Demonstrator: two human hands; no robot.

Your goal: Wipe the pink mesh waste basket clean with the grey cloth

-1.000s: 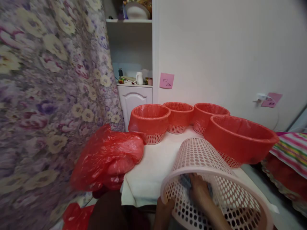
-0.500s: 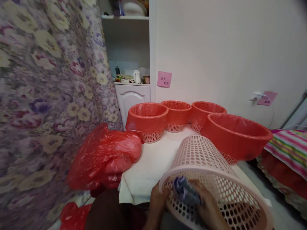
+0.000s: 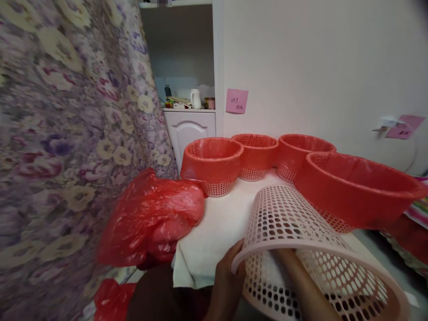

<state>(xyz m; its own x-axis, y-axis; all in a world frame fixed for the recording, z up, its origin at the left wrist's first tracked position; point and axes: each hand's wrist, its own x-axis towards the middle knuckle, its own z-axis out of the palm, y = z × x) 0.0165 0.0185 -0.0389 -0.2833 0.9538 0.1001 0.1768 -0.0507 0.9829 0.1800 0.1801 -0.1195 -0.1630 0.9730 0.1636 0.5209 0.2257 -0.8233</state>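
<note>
The pink basket (image 3: 301, 249) lies tipped on its side at the near edge of the desk (image 3: 217, 232), its open mouth turned toward me and its perforated bottom pointing at the far side. My left hand (image 3: 227, 285) grips its rim on the left, thumb curled over the lip and palm against the outside of the wall. My right arm runs in through the mouth and my right hand (image 3: 284, 258) is deep inside, behind the mesh; I cannot tell whether its fingers are spread or curled there. Just beyond the basket, four baskets lined with red bags stand in a row along the far edge and the right side, the nearest one (image 3: 357, 187) almost touching it. A heap of red plastic bags (image 3: 150, 218) hangs at the desk's left edge.
</note>
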